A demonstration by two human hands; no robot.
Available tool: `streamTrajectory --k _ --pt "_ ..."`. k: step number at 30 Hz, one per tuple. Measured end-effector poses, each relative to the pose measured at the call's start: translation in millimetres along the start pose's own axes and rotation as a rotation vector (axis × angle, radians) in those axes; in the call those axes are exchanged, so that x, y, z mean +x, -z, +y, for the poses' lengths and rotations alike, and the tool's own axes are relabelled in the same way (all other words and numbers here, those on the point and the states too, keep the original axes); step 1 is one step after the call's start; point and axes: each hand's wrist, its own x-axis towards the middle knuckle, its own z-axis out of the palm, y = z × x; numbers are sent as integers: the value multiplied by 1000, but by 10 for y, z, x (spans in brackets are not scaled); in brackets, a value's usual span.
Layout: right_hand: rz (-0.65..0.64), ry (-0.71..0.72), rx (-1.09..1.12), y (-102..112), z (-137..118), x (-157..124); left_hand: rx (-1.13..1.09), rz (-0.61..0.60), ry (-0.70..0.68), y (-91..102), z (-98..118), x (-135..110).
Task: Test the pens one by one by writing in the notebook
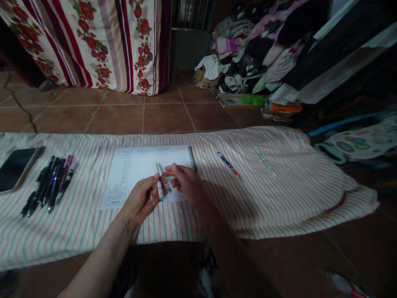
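My left hand (144,198) is closed around a slim white pen (160,188), pinched between thumb and fingers with its narrow end pointing away from me. My right hand (185,179) hovers just right of the pen, its fingers loosely bent and apart, with nothing visible in them. Whether a right fingertip touches the pen I cannot tell. Under both hands lies a spiral notebook (145,159) with a white page, printed text down its left side and the coil at its right edge. The hands cover part of the page.
A striped cloth (248,207) covers the low table. At left are a dark phone (17,167) and a bunch of several pens (51,182). Right of the notebook lie a dark patterned pen (228,164) and a pale patterned strip (265,162). Clothes (248,54) are heaped beyond.
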Motion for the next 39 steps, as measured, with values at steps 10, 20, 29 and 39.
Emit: streamTrajectory --k 10,20,29,39 --pt "-98 11 58 -4 17 -33 72 -173 42 91 -148 61" --pt "-75 41 107 1 34 -4 146 -166 32 58 -99 33" --pt "202 -53 247 14 -41 12 145 -144 -2 91 -58 21" --pt "300 -39 242 53 -84 5 175 -134 -27 69 -15 8"
